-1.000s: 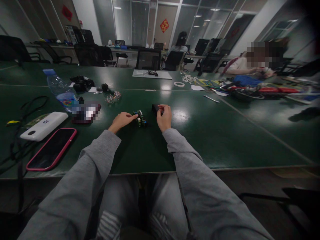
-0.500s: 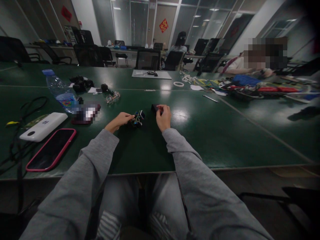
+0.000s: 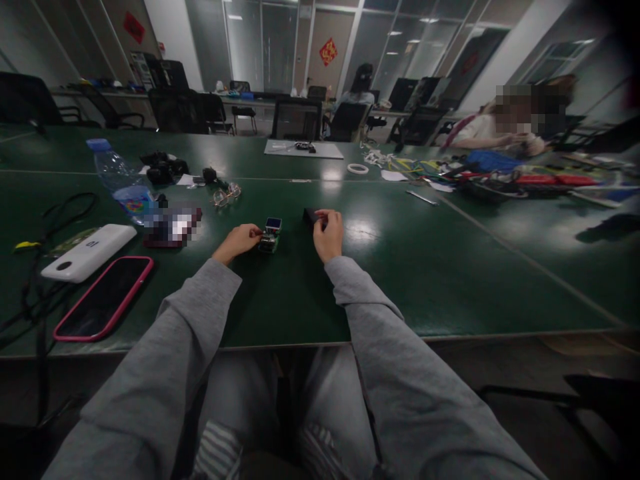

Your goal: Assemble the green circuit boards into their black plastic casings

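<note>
Turned since half a second ago: one small circuit board (image 3: 271, 237), then slanted with its parts jumbled together, now squared up with its dark screen (image 3: 273, 223) showing toward me. Long axis: roughly 12 to 6 o'clock, leaning slightly toward 1; screen at the far end, green edge nearest me. Location: ahead of me at 12 o'clock, between my hands; whether it rests on the green table (image 3: 425, 287) I cannot tell.

Left hand (image 3: 241, 241), at the board's 9 o'clock: thumb and forefinger pinched together on its side.

Right hand (image 3: 329, 235), at the board's 3 o'clock, unmoved: fingers curled over the near end of one black box (image 3: 309, 215); whether they clamp it or only rest there, I cannot tell. Box at the board's 2 o'clock, far end jutting toward 10.

Also on the table, reckoned from the board: pink-edged phone (image 3: 103, 298), 8 o'clock; white power bank (image 3: 90, 252), 9 o'clock; clear plastic bottle (image 3: 131, 195), 10 o'clock, tilted in view; eyeglasses (image 3: 221, 197), between 10 and 11; white ring (image 3: 357, 173), between 1 and 2.
</note>
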Motion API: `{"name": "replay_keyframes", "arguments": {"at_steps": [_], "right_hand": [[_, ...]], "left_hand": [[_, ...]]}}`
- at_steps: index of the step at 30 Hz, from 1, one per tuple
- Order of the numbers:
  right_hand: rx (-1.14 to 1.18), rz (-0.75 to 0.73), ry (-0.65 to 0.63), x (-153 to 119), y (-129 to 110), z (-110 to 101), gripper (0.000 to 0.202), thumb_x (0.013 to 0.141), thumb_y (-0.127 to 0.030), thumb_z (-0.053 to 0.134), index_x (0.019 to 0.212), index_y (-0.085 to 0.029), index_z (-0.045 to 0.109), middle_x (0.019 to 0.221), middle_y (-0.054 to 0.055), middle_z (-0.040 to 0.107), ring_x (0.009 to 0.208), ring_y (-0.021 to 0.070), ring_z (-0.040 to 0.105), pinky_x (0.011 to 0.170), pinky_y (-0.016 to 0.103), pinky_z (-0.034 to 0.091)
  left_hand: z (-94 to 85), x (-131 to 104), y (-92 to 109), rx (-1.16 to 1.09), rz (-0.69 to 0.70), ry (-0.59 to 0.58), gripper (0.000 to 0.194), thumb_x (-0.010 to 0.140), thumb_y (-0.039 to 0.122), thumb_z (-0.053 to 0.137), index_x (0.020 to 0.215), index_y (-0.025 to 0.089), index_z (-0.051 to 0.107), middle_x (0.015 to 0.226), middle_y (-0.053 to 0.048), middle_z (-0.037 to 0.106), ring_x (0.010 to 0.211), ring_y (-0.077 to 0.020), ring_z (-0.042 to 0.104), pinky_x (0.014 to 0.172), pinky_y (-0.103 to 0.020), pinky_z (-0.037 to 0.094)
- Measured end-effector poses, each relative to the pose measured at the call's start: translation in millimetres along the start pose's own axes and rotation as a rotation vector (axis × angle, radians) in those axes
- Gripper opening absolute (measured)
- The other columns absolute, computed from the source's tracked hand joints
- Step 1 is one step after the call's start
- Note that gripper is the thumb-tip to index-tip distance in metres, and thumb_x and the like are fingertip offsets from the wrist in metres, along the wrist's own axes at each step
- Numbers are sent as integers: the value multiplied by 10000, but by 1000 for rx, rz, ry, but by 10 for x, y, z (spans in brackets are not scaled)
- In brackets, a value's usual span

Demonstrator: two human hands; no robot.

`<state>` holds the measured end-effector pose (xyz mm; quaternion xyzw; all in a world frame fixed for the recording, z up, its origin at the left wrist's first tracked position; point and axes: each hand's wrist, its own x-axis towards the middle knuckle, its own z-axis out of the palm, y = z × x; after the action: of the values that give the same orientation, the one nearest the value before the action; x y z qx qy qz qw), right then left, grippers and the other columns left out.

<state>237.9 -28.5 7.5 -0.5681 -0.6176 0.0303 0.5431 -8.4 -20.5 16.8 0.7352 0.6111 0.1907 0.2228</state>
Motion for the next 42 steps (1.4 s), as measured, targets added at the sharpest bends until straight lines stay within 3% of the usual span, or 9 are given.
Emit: {"name": "replay_keyframes", "arguments": {"at_steps": [5, 8, 13, 16, 20, 28, 34, 39, 42], "right_hand": [[-79, 55, 67, 19, 34, -19, 270, 810, -135, 509, 1075, -161, 554, 1123, 134, 509, 1107, 260, 482, 970, 487, 400], [-117, 93, 34, 3, 93, 11, 388, 800, -234, 606, 1167, -147, 516, 1190, 173, 481, 1166, 307, 455, 987, 545, 382], [-103, 51, -157, -59, 192, 93, 460, 798, -211, 618, 1229, -129, 479, 1215, 194, 509, 1181, 305, 496, 990, 518, 428], [-83, 7, -217, -83, 186, 103, 474, 812, -139, 568, 1271, -112, 457, 1246, 188, 519, 1199, 274, 509, 1013, 466, 443], [-68, -60, -229, -87, 128, 69, 522, 797, -111, 570, 1301, -133, 439, 1291, 162, 519, 1240, 267, 490, 1063, 482, 412], [-260, -272, -375, -104, -22, -31, 590, 765, -3, 544, 1330, -139, 439, 1430, 178, 423, 1355, 302, 385, 1109, 540, 351], [-254, -395, -452, -197, -173, -29, 461, 829, -159, 632, 1271, -175, 504, 1402, 144, 464, 1340, 312, 391, 1112, 547, 316], [-213, -179, -244, -136, -70, 18, 461, 853, -256, 602, 1285, -146, 483, 1303, 186, 484, 1264, 331, 420, 1003, 541, 413], [-206, -59, -244, -119, 25, 64, 563, 793, -295, 679, 1279, -106, 468, 1258, 216, 498, 1212, 348, 462, 984, 548, 426]], "left_hand": [[2, 23, -20, -75, 10, 51, 348, 858, 368, 534, 1091, 133, 641, 1016, -109, 682, 884, -194, 629, 755, -296, 464], [-18, -2, 39, -170, 20, 46, 434, 889, 456, 481, 1138, 122, 601, 1034, -126, 669, 872, -195, 628, 729, -298, 474], [-76, -121, 199, -260, 36, -111, 735, 795, 620, 565, 1308, 101, 481, 1148, -170, 620, 950, -230, 629, 762, -312, 486], [-87, -169, 232, -239, 82, -206, 967, 693, 589, 700, 1439, 97, 328, 1269, -204, 545, 1045, -262, 609, 827, -332, 485], [-61, -173, 215, -227, 111, -217, 1166, 621, 532, 782, 1513, 118, 154, 1315, -229, 501, 1069, -283, 605, 837, -357, 489], [113, -119, 217, -216, 130, -36, 999, 666, 585, 724, 1442, 109, 313, 1286, -205, 548, 1123, -289, 581, 925, -376, 449], [172, -71, 191, -165, 136, 60, 948, 661, 629, 703, 1387, 104, 391, 1267, -194, 565, 1109, -287, 582, 916, -379, 449], [153, -80, 200, -172, 136, 61, 924, 667, 620, 707, 1378, 115, 401, 1269, -193, 565, 1097, -283, 589, 908, -377, 455], [140, -103, 220, -170, 113, 71, 885, 686, 588, 711, 1376, 126, 404, 1280, -191, 563, 1121, -292, 579, 914, -380, 454]]}}
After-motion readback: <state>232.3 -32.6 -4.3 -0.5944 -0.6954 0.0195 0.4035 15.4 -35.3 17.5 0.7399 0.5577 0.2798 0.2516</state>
